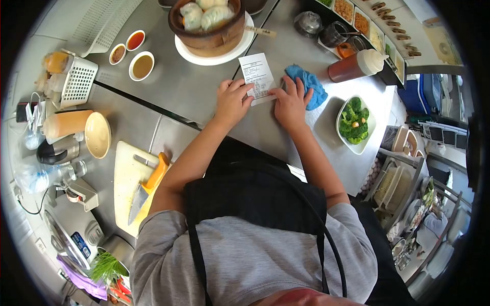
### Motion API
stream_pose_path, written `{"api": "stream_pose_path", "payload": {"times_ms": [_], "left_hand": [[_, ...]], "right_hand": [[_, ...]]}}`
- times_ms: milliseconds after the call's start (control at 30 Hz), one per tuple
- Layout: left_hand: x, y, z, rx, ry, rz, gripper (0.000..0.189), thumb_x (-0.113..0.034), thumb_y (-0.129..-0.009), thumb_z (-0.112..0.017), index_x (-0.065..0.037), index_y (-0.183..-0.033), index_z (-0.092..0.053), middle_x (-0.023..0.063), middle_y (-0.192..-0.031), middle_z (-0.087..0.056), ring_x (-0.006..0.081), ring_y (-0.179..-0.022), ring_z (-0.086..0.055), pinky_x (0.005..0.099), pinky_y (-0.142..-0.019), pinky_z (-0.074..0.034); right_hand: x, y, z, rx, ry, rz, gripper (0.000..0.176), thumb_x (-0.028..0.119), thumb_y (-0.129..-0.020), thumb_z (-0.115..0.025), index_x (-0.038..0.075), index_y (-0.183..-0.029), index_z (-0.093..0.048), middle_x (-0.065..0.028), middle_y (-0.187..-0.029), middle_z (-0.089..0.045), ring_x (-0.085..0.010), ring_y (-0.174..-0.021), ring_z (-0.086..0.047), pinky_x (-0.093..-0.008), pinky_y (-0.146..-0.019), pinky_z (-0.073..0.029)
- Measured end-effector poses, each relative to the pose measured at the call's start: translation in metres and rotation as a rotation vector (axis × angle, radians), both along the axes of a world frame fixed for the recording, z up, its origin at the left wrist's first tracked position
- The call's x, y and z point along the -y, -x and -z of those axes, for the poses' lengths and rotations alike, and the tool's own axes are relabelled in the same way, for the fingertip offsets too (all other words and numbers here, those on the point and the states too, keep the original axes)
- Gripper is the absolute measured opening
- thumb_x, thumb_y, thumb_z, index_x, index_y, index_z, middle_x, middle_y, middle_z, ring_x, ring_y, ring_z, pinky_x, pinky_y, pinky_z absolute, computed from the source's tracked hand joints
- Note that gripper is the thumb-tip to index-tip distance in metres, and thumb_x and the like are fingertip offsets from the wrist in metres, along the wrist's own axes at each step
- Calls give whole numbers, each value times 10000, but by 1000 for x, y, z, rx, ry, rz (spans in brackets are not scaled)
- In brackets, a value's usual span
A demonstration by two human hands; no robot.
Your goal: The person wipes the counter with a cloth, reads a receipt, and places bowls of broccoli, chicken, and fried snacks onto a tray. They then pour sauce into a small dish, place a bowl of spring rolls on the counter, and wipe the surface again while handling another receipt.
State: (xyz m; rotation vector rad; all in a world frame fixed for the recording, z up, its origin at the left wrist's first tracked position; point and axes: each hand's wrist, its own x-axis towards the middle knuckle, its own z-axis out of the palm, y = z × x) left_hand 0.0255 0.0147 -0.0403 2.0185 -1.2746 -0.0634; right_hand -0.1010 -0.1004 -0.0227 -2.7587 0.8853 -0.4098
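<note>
Touching the receipt [259, 71], my left hand [234, 103] and right hand [291, 108] lie open, the right also on blue cloth [316, 91]. Broccoli [353, 121] sits near the counter's [258, 122] right edge.

And there lay the knife [148, 189], orange handle and all, across the pale board [124, 178]! Just beside the bottle [69, 124] sat the yellow bowl [98, 135], a white basket [80, 81] near them both; green herbs [108, 268] showed lower down, while wooden pegs [395, 23] lined up at upper right
</note>
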Motion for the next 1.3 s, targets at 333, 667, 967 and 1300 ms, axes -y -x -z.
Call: {"api": "stream_pose_path", "payload": {"times_ms": [333, 667, 967, 1300], "left_hand": [[2, 0, 2, 57, -22, -30, 387, -154, -586, -688, -147, -958, -582, 8, -996, -523, 255, -911, -432, 365, -772, -348], [2, -2, 5, 74, -11, -33, 364, -162, -594, -680, -125, -944, -586, 13, -989, -524, 252, -900, -438, 360, -771, -350], [1, -4, 8, 58, -15, 5, 353, -173, -606, -657, -129, -948, -583, 24, -1006, -505, 267, -950, -415, 400, -784, -341], [26, -2, -2, -62, -110, 234, 295, 16, -681, -493, -19, -963, -572, 138, -886, -536, 294, -806, -513, 352, -719, -407]], "right_hand": [[-13, -18, -11, 1, -30, -3, 200, 77, -678, -531, 217, -791, -618, -100, -1256, -320, -435, -1209, -137, -675, -872, -58], [-19, -30, -8, -37, -4, -52, 111, 152, -678, -548, 187, -736, -637, -111, -1255, -346, -416, -1220, -138, -646, -913, -23], [51, 7, -14, 96, 210, 164, 290, 128, -611, -564, 151, -899, -589, -147, -1214, -385, -356, -1109, -354, -551, -873, -258], [48, 21, 0, 325, 83, 206, 261, 175, -585, -594, 120, -839, -570, -69, -978, -515, -274, -979, -434, -407, -824, -342]]}}
